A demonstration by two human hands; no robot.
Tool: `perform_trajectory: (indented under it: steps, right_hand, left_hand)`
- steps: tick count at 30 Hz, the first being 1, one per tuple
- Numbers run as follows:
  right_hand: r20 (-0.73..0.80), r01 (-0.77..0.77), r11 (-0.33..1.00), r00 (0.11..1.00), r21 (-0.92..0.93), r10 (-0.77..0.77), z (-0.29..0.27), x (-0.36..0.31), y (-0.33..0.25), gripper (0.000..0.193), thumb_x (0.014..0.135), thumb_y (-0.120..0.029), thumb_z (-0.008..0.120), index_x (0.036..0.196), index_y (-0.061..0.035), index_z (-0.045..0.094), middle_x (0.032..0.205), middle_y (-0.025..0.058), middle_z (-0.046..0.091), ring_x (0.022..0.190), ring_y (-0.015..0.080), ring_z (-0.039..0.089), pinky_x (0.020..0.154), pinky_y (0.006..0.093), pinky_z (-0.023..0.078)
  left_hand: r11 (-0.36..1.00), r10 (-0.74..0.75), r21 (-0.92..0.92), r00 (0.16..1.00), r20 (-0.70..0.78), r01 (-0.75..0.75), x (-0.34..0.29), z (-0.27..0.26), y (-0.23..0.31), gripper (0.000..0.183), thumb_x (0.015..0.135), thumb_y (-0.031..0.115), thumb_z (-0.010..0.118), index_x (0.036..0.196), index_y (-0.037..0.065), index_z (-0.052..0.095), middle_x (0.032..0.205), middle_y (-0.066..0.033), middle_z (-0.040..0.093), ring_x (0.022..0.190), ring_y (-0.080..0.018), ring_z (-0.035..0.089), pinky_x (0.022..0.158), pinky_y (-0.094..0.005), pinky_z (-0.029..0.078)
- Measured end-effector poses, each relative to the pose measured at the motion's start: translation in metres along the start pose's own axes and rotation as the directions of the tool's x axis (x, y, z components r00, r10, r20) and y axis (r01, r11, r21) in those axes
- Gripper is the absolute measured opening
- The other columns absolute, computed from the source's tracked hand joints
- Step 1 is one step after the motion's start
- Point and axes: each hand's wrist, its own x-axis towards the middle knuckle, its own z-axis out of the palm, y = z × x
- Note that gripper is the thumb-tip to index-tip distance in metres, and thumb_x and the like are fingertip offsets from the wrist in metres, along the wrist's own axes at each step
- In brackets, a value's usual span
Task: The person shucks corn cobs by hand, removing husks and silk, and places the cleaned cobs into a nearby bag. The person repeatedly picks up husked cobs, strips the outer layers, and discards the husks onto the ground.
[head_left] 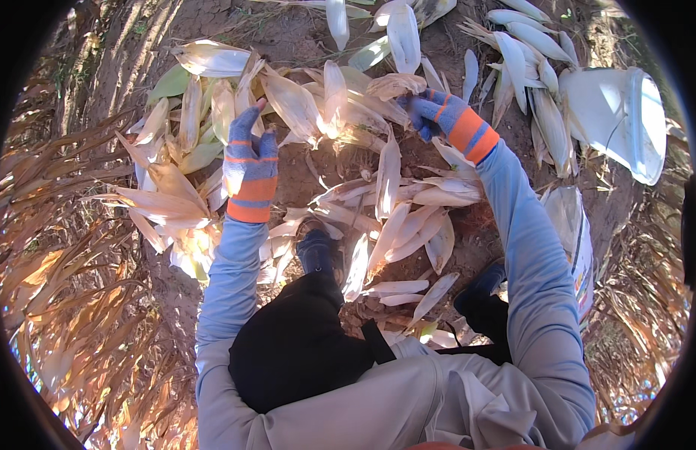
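My left hand, in a grey-blue glove with orange bands, is raised beside a heap of dry corn husks on the left. Its index finger and thumb stand apart, and nothing shows between them. My right hand, gloved alike, is closed on a curled brownish corn husk that sticks out to the left of its fingers. Below and between both hands, more pale husks lie scattered on the soil. Whether any of these still wrap ears, I cannot tell.
A white bucket lies tipped over at the far right, beside a pile of pale husk-covered pieces. Below it is a white sack. Dry corn stalks line the left side. My shoes stand among the husks.
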Motion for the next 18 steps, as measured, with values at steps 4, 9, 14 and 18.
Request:
perform_trajectory:
  steps: [4, 9, 14, 18]
  right_hand:
    - [0.229, 0.003, 0.973, 0.972, -0.229, 0.051, 0.052, -0.028, 0.001, 0.025, 0.087, -0.021, 0.056, 0.105, -0.0036, 0.059, 0.073, 0.0009, 0.058, 0.062, 0.0076, 0.052, 0.057, 0.0219, 0.044]
    - [0.287, 0.286, 0.822, 0.945, -0.493, -0.157, 0.067, -0.045, 0.011, 0.025, 0.086, -0.019, 0.057, 0.107, -0.0046, 0.057, 0.081, 0.0022, 0.061, 0.069, 0.0079, 0.054, 0.063, 0.0237, 0.047]
    - [-0.067, -0.013, 0.773, 0.997, -0.634, -0.038, 0.012, -0.047, 0.047, 0.027, 0.087, -0.025, 0.054, 0.103, -0.0037, 0.057, 0.079, 0.0061, 0.062, 0.06, 0.013, 0.059, 0.057, 0.0264, 0.049]
    - [0.018, -0.217, 0.506, 0.908, -0.835, 0.419, 0.013, -0.077, 0.088, 0.036, 0.085, -0.037, 0.053, 0.088, -0.0027, 0.062, 0.072, 0.0102, 0.062, 0.054, 0.0156, 0.059, 0.055, 0.0298, 0.049]
  left_hand:
    - [0.972, 0.22, -0.151, 0.926, 0.306, -0.18, -0.021, 0.037, 0.011, 0.057, 0.07, -0.005, 0.059, 0.123, 0.011, 0.045, 0.113, -0.0072, 0.054, 0.07, -0.0164, 0.053, 0.062, -0.0259, 0.045]
    - [0.882, 0.366, 0.018, 0.709, 0.603, -0.47, -0.028, 0.049, -0.005, 0.028, 0.07, 0.004, 0.059, 0.097, 0.011, 0.057, 0.078, -0.0081, 0.058, 0.076, -0.0289, 0.057, 0.068, -0.0391, 0.045]
    - [0.899, 0.058, 0.405, 0.961, 0.269, -0.168, -0.009, 0.008, -0.051, 0.023, 0.076, 0.009, 0.058, 0.099, 0.007, 0.059, 0.094, -0.0127, 0.059, 0.09, -0.0326, 0.055, 0.076, -0.0392, 0.045]
    - [0.757, -0.032, 0.64, 0.97, 0.242, -0.134, -0.014, -0.005, -0.059, 0.027, 0.078, 0.014, 0.061, 0.103, 0.005, 0.057, 0.097, -0.0152, 0.058, 0.091, -0.0319, 0.056, 0.078, -0.037, 0.045]
